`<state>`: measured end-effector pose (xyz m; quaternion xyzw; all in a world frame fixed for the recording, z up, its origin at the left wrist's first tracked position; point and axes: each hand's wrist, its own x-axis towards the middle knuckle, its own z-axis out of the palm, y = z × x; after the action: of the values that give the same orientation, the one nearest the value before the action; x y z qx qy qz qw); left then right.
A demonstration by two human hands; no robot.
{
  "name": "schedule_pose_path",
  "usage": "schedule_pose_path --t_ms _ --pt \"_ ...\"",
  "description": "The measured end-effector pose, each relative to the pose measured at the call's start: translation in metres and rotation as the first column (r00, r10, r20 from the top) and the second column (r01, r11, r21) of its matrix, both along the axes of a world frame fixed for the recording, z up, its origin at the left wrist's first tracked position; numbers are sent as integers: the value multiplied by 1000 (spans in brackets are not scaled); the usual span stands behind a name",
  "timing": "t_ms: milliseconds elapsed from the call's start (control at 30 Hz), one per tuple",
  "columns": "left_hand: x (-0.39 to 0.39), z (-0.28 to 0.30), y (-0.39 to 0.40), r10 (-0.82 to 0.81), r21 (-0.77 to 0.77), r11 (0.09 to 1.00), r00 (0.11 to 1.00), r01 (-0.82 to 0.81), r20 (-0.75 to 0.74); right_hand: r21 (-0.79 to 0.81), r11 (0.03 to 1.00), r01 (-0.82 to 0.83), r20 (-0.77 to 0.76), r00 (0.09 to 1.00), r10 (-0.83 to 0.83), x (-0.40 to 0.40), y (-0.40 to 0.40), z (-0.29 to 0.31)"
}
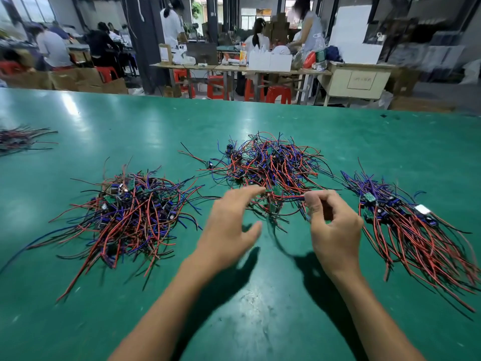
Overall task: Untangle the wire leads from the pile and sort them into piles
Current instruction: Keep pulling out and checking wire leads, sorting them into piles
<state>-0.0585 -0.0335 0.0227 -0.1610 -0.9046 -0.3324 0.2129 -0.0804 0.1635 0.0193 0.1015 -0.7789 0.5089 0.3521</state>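
A tangled pile (270,162) of red, blue and black wire leads with small circuit boards lies in the middle of the green table (234,308). My right hand (333,225) pinches a wire lead (289,198) at the pile's near edge between thumb and forefinger. My left hand (231,225) hovers just left of it with fingers spread, reaching toward the same lead and holding nothing. A loose pile (130,214) lies to the left. A neater pile (416,230) with its wires combed toward me lies to the right.
Another small bunch of leads (20,139) lies at the table's far left edge. Beyond the table's far edge are red stools (278,93), work benches and several people at work.
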Motion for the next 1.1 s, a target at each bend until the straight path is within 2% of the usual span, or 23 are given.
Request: schedule_pose_path --t_ms 67,167,333,400,467,567,600,633,733,800,900,967,1033,1100 --pt "-1 -9 10 -59 16 998 997 58 46 -72 997 -30 -30 999 28 2 -1 6" --pt "-1 -11 16 -49 134 990 999 47 12 -225 970 -95 -51 995 85 4 -2 17" --pt "1 -2 14 -108 355 933 989 64 105 -354 931 -91 11 995 102 3 5 24" --pt "1 4 13 -124 441 895 985 61 116 -462 882 -96 57 989 138 -1 8 24" --pt "0 6 11 -112 488 872 987 42 116 -621 776 -111 122 964 235 -3 10 25" --pt "-1 7 10 -135 569 822 983 39 128 -889 441 -121 125 863 489 -5 8 25" --pt "0 7 11 -153 601 798 980 46 129 -924 366 -108 130 813 568 -5 7 25" --pt "0 7 12 -172 632 773 977 53 129 -922 372 -109 166 757 632 -5 6 23" --pt "1 7 15 -218 718 694 968 61 128 -776 579 -249 346 599 722 0 -2 16" --pt "1 6 15 -232 732 678 965 70 123 -667 649 -366 391 570 723 2 -9 12" --pt "1 7 15 -225 713 697 967 76 118 -567 704 -429 324 669 668 5 -18 8" --pt "1 8 13 -223 707 703 968 80 112 -611 709 -353 290 733 615 2 -16 7" --pt "1 8 10 -240 724 684 965 89 108 -653 706 -274 305 758 577 -3 -10 7" --pt "1 10 7 -228 753 653 969 79 96 -511 840 -182 452 774 443 -7 -2 4"
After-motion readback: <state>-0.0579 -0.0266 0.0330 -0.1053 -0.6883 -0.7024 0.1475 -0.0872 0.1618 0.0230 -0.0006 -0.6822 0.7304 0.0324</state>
